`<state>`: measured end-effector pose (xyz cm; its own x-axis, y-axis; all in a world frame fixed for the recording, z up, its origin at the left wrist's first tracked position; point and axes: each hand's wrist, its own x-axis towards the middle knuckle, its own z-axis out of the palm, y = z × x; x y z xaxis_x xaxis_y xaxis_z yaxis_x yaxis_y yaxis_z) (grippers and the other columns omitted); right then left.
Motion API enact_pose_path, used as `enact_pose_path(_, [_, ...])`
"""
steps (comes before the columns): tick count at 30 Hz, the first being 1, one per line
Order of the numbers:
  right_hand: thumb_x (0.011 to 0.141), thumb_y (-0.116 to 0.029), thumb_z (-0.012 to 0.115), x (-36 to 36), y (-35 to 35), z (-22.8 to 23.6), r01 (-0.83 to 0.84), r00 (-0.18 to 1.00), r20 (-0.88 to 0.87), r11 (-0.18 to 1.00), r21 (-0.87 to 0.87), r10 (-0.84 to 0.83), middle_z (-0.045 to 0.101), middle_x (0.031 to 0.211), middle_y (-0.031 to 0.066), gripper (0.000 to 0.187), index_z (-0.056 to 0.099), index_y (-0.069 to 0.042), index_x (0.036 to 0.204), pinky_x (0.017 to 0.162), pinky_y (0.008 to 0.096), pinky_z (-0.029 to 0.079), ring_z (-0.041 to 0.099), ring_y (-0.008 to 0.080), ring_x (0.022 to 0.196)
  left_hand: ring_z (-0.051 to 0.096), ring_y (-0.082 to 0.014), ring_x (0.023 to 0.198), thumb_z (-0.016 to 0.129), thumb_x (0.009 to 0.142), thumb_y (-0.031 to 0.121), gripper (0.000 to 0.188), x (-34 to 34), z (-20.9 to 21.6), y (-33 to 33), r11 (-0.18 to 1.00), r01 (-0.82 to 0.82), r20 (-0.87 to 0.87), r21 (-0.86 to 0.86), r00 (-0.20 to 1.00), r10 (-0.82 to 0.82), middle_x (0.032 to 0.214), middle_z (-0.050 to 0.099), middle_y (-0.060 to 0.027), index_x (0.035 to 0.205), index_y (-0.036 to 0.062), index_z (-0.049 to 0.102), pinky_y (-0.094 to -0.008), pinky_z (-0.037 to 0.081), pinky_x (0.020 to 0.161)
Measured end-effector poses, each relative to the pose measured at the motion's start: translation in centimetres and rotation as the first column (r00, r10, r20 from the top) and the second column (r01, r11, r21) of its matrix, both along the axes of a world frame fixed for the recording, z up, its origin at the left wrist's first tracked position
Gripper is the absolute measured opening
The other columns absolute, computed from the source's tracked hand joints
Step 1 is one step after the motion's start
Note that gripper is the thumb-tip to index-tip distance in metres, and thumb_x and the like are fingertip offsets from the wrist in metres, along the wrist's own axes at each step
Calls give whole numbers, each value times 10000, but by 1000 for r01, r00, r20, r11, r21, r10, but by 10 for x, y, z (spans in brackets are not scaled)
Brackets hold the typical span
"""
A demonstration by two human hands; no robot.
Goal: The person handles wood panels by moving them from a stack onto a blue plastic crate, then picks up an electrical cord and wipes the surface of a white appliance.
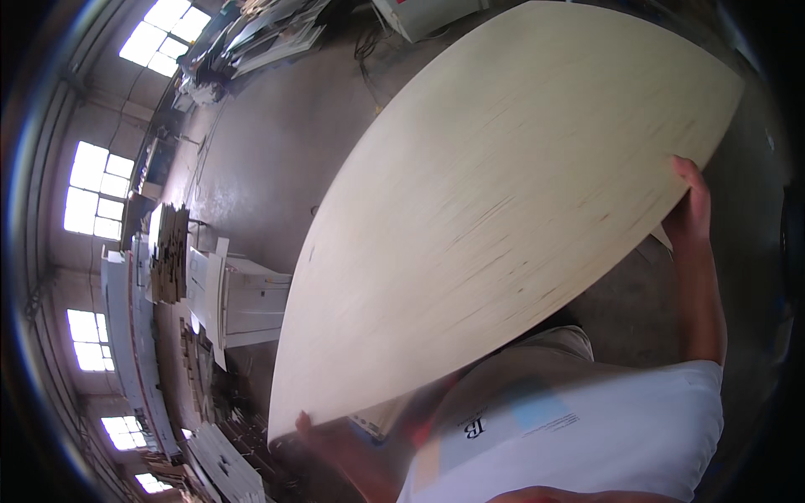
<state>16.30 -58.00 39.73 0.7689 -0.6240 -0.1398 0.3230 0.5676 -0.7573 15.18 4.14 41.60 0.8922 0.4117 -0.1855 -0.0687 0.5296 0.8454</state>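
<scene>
A large pale plywood sheet [470, 210] with dark grain streaks fills the middle of the view, held off the floor in front of my body. My right hand [693, 199] grips its near edge towards the right end, the thumb lying on the upper face and the other fingers hidden behind the board. At the left end of the same edge, my left hand [305, 424] clasps the sheet near its corner. Only its thumb shows clearly above the edge; its fingers are underneath, out of sight.
Stacked boards [170, 253] and a white cabinet-like unit [251, 302] stand to the left. Piled panels [277, 38] lie at the far left, near cables [365, 50] on the concrete floor [260, 159]. More leaning panels [222, 461] sit at lower left, below windows.
</scene>
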Motion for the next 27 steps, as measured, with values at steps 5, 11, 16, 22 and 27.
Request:
enact_pose_path(5, [961, -240, 545, -96, -121, -40, 388, 910, -76, 902, -192, -407, 622, 1147, 77, 337, 603, -5, 1195, 956, 352, 450, 585, 211, 1085, 509, -326, 1203, 616, 756, 208, 636, 84, -3, -110, 978, 148, 5, -144, 989, -149, 1283, 551, -156, 1338, -7, 473, -469, 397, 1046])
enact_pose_path(11, [945, -206, 579, -189, -200, -87, 582, 813, -35, 807, 103, -582, 621, 1160, 103, 330, 594, 5, 1199, 945, 411, 485, 592, 259, 1097, 595, -272, 1084, 636, 796, 121, 323, 195, -29, -279, 835, 451, 34, -315, 885, -465, 1127, 638, -112, 1106, 33, 621, -426, 494, 937])
enact_pose_path(16, [938, -208, 611, -219, -228, -160, 789, 602, -116, 568, 233, -790, 633, 1157, 99, 302, 605, -15, 1170, 925, 429, 515, 607, 267, 1076, 633, -209, 819, 639, 817, 57, 95, 275, -124, -399, 700, 592, 9, -399, 766, -643, 836, 639, -44, 897, 88, 595, -386, 536, 771])
enact_pose_path(22, [941, -322, 632, -283, -268, -376, 717, 674, -514, 637, 282, -531, 657, 1114, 77, 371, 592, -94, 1231, 855, 404, 544, 626, 220, 1028, 657, -203, 749, 590, 900, 66, 125, 276, -324, -465, 550, 828, -327, -109, 492, -807, 842, 663, -83, 1023, 89, 600, -327, 530, 596])
enact_pose_path(27, [864, -489, 692, -230, -250, -413, 585, 268, -955, 809, 53, -131, 642, 1123, 69, 517, 605, -88, 1179, 808, 468, 523, 620, 239, 1015, 682, -244, 797, 605, 895, 83, 267, 176, -346, -455, 52, 990, -723, -129, -58, -688, 1004, 698, -125, 1162, 74, 602, -333, 518, 577])
